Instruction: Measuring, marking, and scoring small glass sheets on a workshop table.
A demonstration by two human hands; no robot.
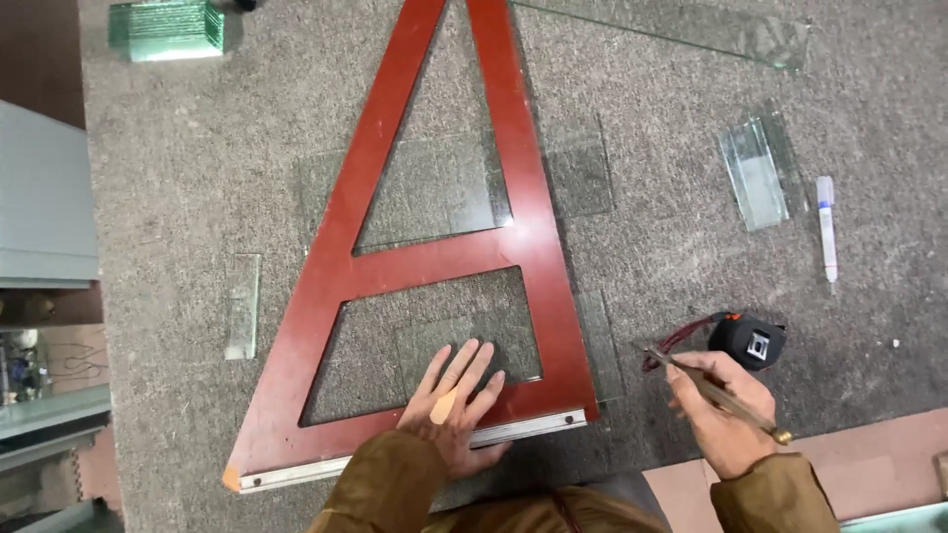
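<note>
A large red wooden A-shaped square [533, 197] with a metal strip along its base lies on a grey carpeted table [197, 178]. Clear glass sheets [434, 192] lie under it. My left hand [456, 405] rests flat, fingers spread, on the glass and the base bar of the square. My right hand [721, 405] grips a thin pen-like glass cutter [716, 393] with a brass end, its tip pointing toward the square's right leg.
A black tape measure [748, 341] with a red strap sits just beyond my right hand. Small glass pieces [758, 176] and a white marker [827, 229] lie to the right. A stack of glass [166, 28] stands far left, a narrow strip [243, 306] left, a long pane [681, 28] at the top.
</note>
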